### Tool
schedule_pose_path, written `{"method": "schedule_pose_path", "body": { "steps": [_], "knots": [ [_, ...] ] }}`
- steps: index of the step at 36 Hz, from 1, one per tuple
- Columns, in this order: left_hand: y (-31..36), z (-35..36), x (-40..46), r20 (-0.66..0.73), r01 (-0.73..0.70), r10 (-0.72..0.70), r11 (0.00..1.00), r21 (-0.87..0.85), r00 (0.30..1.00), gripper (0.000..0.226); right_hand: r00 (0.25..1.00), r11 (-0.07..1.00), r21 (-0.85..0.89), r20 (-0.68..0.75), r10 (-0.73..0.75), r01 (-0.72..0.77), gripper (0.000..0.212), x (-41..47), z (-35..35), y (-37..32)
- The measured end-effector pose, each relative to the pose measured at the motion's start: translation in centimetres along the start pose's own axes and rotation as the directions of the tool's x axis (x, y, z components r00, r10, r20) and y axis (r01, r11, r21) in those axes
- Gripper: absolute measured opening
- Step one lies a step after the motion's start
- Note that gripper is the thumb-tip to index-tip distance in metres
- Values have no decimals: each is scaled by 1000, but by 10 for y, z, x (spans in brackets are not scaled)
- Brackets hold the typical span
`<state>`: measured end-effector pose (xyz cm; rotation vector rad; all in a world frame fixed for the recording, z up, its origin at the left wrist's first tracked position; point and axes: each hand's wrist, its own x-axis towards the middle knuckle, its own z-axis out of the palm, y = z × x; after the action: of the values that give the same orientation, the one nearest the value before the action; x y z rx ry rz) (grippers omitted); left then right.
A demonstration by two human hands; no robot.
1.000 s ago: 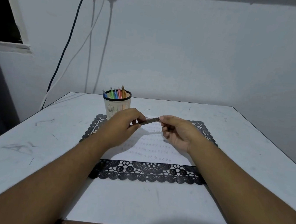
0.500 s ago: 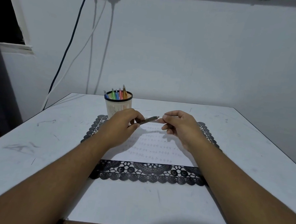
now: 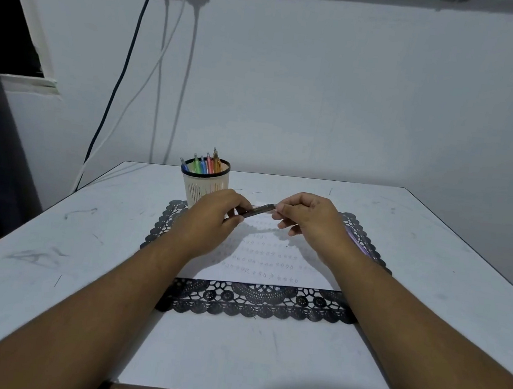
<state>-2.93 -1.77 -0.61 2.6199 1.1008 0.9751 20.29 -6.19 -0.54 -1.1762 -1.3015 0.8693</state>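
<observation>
A dark pen (image 3: pixel 256 210) is held level between 2 hands above a sheet of paper (image 3: pixel 261 258), the left hand (image 3: pixel 214 218) gripping one end and the right hand (image 3: pixel 309 220) pinching the other.

The pen (image 3: pixel 258 210) is held between the left hand (image 3: pixel 214 218) and the right hand (image 3: pixel 312 222). Directly below the grip lies a sheet of paper (image 3: pixel 270 265), on a placemat (image 3: pixel 253 303) on the table (image 3: pixel 53 252). Behind and left of the grip stands a pen holder (image 3: pixel 203 188) (several pens (image 3: pixel 206 164) in it).
</observation>
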Motion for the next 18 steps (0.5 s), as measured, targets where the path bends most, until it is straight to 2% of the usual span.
{"method": "schedule_pose_path", "body": {
  "steps": [10,18],
  "knots": [
    [-2,0,0,15,-9,9,1000,-12,1000,23,999,998,-48,-8,-35,35,4,-1,-1,0],
    [0,0,0,18,-11,11,1000,-14,1000,22,998,992,-121,-26,-50,46,10,-3,0,-1]
  ]
}}
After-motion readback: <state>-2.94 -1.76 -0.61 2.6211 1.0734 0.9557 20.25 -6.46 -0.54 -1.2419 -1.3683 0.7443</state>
